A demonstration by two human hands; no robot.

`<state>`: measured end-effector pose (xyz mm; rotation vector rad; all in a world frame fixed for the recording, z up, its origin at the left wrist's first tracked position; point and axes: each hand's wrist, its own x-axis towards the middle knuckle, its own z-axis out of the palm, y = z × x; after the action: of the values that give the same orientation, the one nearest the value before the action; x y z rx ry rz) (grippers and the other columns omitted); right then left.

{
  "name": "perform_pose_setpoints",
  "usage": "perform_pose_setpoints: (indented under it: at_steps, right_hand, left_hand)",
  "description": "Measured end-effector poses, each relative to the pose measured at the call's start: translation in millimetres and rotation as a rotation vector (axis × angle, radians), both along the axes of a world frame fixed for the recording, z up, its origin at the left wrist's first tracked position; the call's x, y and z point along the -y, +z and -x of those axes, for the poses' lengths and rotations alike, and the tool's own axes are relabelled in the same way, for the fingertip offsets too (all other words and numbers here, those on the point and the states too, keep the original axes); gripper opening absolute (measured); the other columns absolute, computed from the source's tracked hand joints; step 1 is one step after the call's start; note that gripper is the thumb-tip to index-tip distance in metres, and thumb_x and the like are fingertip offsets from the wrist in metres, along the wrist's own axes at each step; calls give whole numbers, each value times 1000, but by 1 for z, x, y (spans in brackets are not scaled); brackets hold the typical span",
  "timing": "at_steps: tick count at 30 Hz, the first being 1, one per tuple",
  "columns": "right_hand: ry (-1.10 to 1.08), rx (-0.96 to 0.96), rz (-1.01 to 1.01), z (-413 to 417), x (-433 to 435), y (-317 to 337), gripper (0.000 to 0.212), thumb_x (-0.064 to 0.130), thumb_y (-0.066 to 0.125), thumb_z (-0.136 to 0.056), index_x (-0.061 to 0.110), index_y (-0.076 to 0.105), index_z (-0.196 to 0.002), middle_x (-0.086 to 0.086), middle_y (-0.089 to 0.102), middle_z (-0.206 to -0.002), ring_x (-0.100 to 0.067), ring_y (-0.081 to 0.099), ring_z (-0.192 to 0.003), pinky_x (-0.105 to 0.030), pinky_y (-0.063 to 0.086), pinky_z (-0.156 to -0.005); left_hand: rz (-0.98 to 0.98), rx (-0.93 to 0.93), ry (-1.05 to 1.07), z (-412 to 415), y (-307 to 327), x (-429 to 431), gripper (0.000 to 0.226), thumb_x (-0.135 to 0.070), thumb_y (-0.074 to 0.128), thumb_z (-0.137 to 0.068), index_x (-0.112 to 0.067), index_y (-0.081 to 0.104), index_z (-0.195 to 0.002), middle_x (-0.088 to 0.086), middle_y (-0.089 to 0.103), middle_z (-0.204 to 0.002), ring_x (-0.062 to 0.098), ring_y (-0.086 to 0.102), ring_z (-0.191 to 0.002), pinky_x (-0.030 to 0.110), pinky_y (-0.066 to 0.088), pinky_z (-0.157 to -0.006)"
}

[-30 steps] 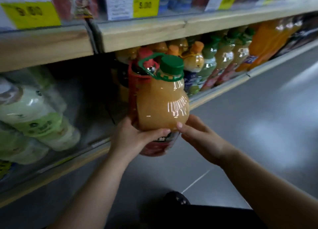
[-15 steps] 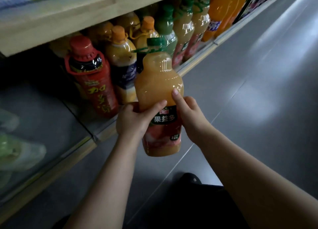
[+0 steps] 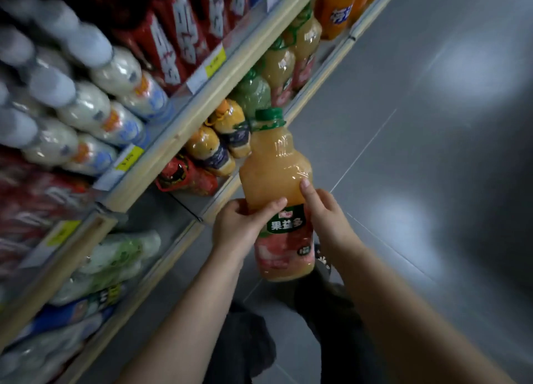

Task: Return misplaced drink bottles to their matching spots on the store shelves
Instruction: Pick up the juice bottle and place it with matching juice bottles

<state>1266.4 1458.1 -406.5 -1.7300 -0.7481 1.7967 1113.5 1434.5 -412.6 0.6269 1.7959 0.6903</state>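
Note:
A large bottle of pale orange juice (image 3: 277,176), with a green cap and a pink and green label, is held upright in front of the bottom shelf (image 3: 227,190), out over the aisle floor. My left hand (image 3: 242,228) grips its left side at the waist. My right hand (image 3: 323,213) holds its right side, fingers against the label. Bottles of the same kind with green caps (image 3: 281,66) stand further along the bottom shelf to the right.
The bottom shelf holds a red bottle (image 3: 187,177), orange-capped bottles (image 3: 213,150), a green bottle (image 3: 253,94) and orange soda (image 3: 336,11). The wooden shelf edge above (image 3: 184,127) carries yellow price tags, white bottles and red bottles. Grey tiled floor (image 3: 418,167) spreads to the right.
Both hands have drawn the juice bottle back from the shelf and out over the aisle. My view has risen and tilted, so the upper shelves now show.

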Motion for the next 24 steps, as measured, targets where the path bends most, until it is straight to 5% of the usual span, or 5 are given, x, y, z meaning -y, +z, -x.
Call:
perform_pose_setpoints:
  at_steps: [8, 12, 17, 24]
  right_hand:
    - [-42, 55, -80, -93, -61, 201, 91, 82, 56, -59, 6, 58, -109, -15, 64, -113, -29, 63, -105, -50, 49, -94]
    - [-36, 104, -141, -137, -92, 258, 74, 82, 55, -61, 20, 56, -101, -6, 64, -109, -21, 63, -101, -45, 51, -92]
    - [-54, 87, -189, -169, -139, 286, 42, 69, 55, -77, 28, 51, -87, 1, 64, -97, -11, 65, -87, -26, 52, -69]
    - [-75, 76, -140, -189, -230, 284, 57, 66, 53, -78, 17, 51, -106, 0, 64, -102, -10, 64, -91, -23, 50, -68]
  left_hand:
    - [-54, 74, -91, -91, 198, -61, 63, -79, 75, -40, -25, 75, -73, -6, 76, -76, 11, 72, -75, 47, 56, -84]
    - [-111, 85, -144, -130, 257, -95, 47, -77, 74, -42, -38, 74, -68, -11, 75, -75, 7, 71, -74, 45, 55, -87]
    - [-141, 86, -181, -160, 284, -149, 61, -80, 72, -39, -28, 75, -71, -9, 75, -74, 11, 71, -77, 46, 54, -88]
    - [-137, 100, -188, -180, 274, -250, 69, -79, 73, -32, -25, 74, -74, -11, 75, -72, 7, 70, -72, 40, 56, -79]
